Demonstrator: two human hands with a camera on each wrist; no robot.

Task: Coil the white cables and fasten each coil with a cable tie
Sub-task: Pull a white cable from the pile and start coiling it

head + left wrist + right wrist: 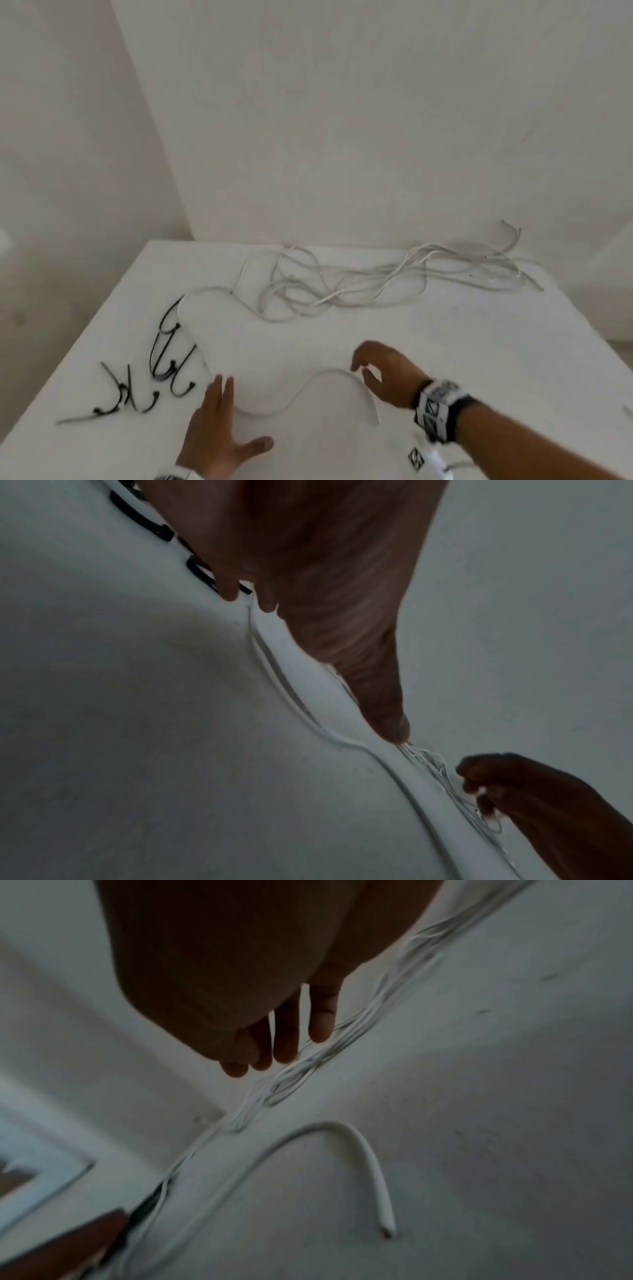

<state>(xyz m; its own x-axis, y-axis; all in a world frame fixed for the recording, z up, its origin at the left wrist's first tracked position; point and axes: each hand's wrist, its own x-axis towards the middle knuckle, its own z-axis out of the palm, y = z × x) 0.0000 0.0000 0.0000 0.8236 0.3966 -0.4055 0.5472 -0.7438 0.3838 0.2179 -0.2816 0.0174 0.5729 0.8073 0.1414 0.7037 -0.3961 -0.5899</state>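
One white cable (308, 380) snakes across the near part of the white table (479, 342), its cut end (386, 1231) lying free near my right wrist. A loose tangle of white cables (376, 277) lies at the table's far side. Several black cable ties (161, 363) are scattered at the near left. My left hand (219, 428) is flat over the table with straight fingers, just left of the cable's bend, holding nothing. My right hand (383, 370) hovers over the cable's arch, fingers loosely curled, with nothing in them.
Pale walls rise behind and to the left of the table. The table's left edge runs close past the cable ties. A small white tag with a black marker pattern (416, 459) lies near my right forearm.
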